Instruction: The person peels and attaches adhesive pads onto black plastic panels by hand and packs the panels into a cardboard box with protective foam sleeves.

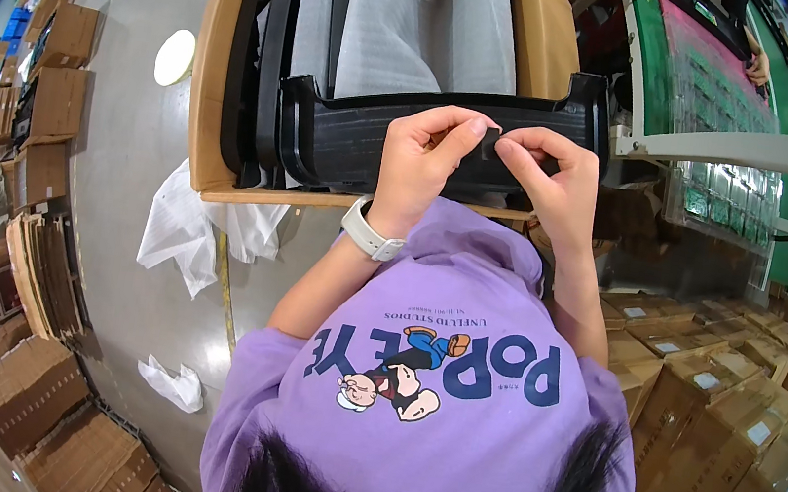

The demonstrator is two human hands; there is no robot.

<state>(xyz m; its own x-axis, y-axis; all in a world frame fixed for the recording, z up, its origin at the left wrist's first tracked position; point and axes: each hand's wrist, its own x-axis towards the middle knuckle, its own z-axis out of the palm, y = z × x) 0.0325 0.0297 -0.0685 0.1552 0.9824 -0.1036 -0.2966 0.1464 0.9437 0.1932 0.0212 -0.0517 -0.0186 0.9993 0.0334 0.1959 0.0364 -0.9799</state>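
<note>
My left hand, with a pale watch on its wrist, is closed in a pinch. Opposite it, my right hand pinches too, thumb against forefinger. Between the two sets of fingertips is a small dark piece, too small to make out its kind. Just beyond my hands, a long black plastic panel with raised ends lies across the near side of an open cardboard box. Inside the box, several parts stand upright in white foam wrap, beside dark panels at the left.
White foam sheets lie on the grey floor by the box. At the right stands a white-framed workbench with a green top and clear plastic trays; another person's hand shows there. Stacked cartons fill the lower right; more cartons line the left.
</note>
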